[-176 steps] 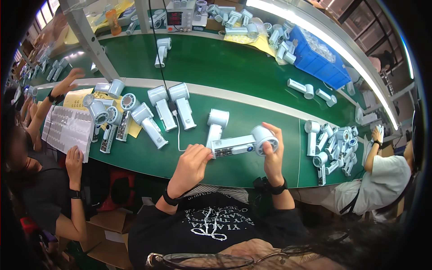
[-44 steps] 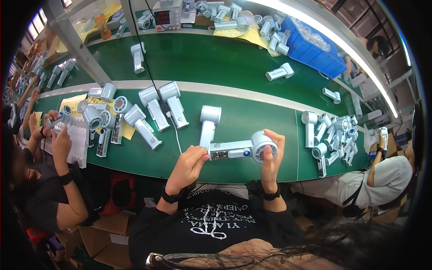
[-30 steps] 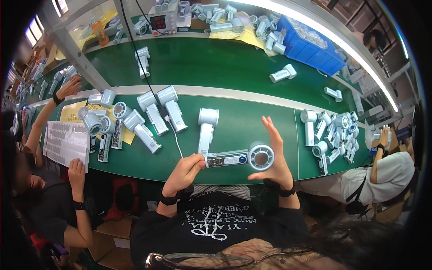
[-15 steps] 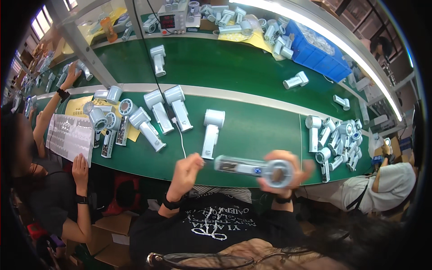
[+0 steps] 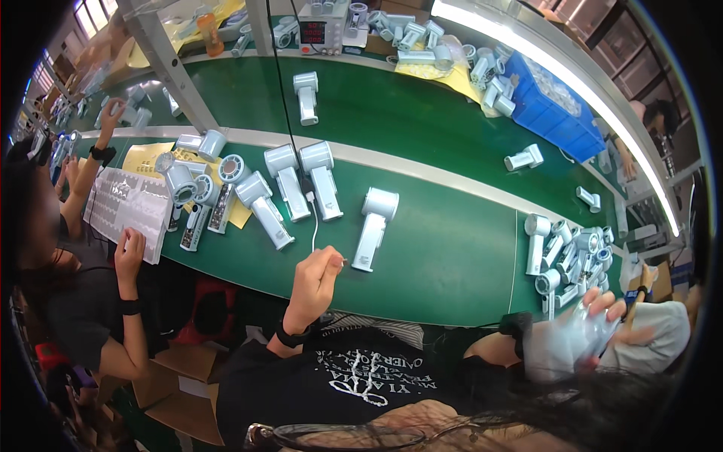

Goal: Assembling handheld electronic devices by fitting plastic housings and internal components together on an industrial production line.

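My left hand [image 5: 313, 282] is closed in a pinch at the near edge of the green bench. A thin white cable [image 5: 313, 226] runs down into its fingers, and a small tip pokes out by the thumb. Just right of that hand a pale blue handheld fan [image 5: 368, 245] lies with its head away from me. Far to the right, my right hand [image 5: 605, 307] is blurred, its fingers curled round a pale blue handheld fan [image 5: 561, 350] smeared by motion. This fan is below the bench edge, near the pile of fans [image 5: 576, 256].
Several fans [image 5: 260, 207] lie left of the cable, some with open handles. A co-worker's hand [image 5: 129, 252] rests on a white sheet [image 5: 124, 207] at left; another person in white [image 5: 655, 331] sits at right. A blue bin [image 5: 553, 105] and a power supply [image 5: 322, 32] stand behind.
My right hand has carried the fan from in front of me far to the right. My left hand keeps its pinch. The view has shifted, and the left co-worker's far hand has moved slightly.
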`<control>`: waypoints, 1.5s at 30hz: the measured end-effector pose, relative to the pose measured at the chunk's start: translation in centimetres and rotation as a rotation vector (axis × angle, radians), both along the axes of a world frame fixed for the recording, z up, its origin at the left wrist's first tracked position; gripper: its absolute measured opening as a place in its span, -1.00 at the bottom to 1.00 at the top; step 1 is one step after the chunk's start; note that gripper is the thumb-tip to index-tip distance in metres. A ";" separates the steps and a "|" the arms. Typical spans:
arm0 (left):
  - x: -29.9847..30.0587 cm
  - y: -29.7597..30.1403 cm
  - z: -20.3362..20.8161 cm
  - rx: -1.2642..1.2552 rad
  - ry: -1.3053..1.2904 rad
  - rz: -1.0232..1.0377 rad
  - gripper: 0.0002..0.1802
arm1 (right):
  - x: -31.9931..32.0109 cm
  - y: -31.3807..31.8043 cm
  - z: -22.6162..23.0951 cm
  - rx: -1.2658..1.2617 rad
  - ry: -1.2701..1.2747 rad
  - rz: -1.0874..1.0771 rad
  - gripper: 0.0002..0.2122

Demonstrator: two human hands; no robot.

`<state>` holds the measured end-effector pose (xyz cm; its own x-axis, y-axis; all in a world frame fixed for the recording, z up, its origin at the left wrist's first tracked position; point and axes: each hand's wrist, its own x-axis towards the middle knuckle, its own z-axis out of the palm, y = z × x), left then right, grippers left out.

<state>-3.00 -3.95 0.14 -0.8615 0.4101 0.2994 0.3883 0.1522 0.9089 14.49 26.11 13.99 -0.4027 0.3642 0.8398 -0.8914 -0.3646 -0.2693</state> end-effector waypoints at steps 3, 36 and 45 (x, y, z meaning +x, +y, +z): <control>-0.2 -0.1 -0.2 0.096 -0.216 -0.176 -0.62 | -2.5 0.0 -0.8 -0.151 -0.076 0.194 0.02; -2.5 -2.3 0.3 0.081 -0.336 -0.219 -0.66 | -54.1 0.5 -21.2 1.090 -1.087 -0.529 -0.45; -2.6 0.6 1.6 -0.016 0.160 -0.030 -0.92 | -33.0 -2.0 -9.6 0.300 -0.922 -0.357 -0.40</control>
<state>-5.58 -3.34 1.72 -0.7906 0.4404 0.4255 0.5328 0.1521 0.8325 -18.56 24.16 4.40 -0.8453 0.4155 0.3359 -0.3359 0.0755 -0.9389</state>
